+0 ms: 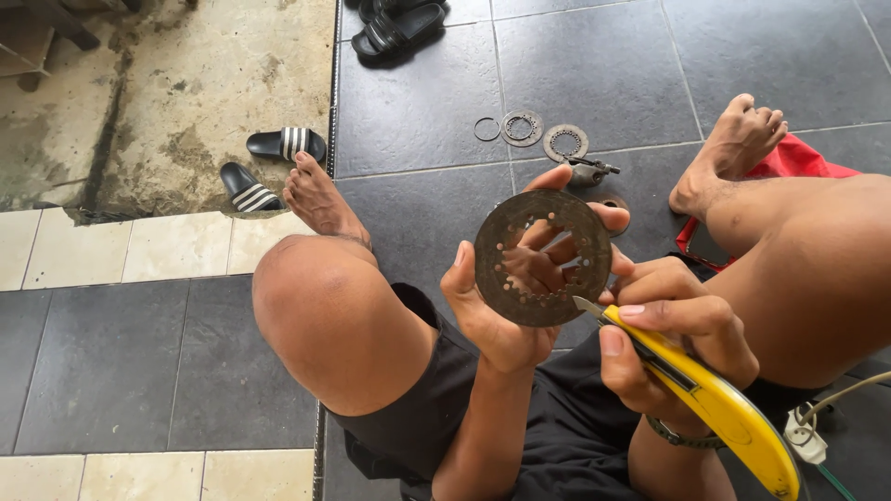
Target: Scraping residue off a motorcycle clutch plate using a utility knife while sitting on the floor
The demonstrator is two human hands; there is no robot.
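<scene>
Dark grey tiled floor with pale grout lines, bordered on the left by cream tiles and a stained concrete patch. On the dark tiles: a thin ring, a toothed metal disc, a rusty perforated disc, a small metal part and a red cloth. Black slides at the top edge, striped slides on the concrete, a white plug at lower right.

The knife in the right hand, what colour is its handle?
Yellow, with a black slider strip; the knife shows best in the head view.
</scene>
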